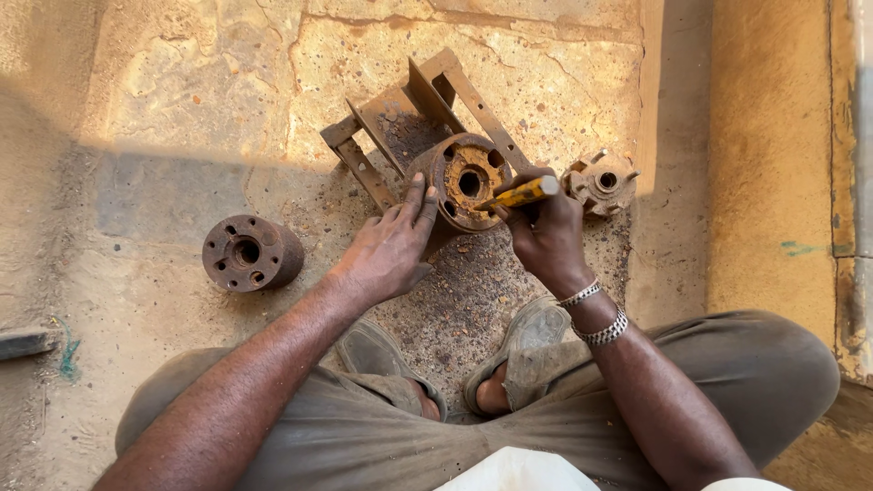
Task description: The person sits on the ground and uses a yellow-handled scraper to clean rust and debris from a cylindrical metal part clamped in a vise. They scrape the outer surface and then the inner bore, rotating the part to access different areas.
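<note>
- We see the rusty hub (pixel 466 182) resting tilted against a rusted metal frame (pixel 400 118) on the stone floor (pixel 182 73), its round face with a centre bore turned up toward us.
- Our left hand (pixel 389 250) lies flat against the hub's near-left side, fingers spread and stretched along its rim, bracing rather than gripping.
- Our right hand (pixel 546 232) is closed around a yellow-handled tool (pixel 523 193); the handle points up and right, and its working end reaches left onto the hub face, just right of the bore.
- The tool's long axis runs roughly left to right, across the face.
- The right hand is the nearer to a smaller studded hub (pixel 602 180), just beside it; a third flanged hub (pixel 250 252) sits well apart, on the left.
- Room is open to the left; a wall edge bounds the right, and our sandalled feet sit close below.
</note>
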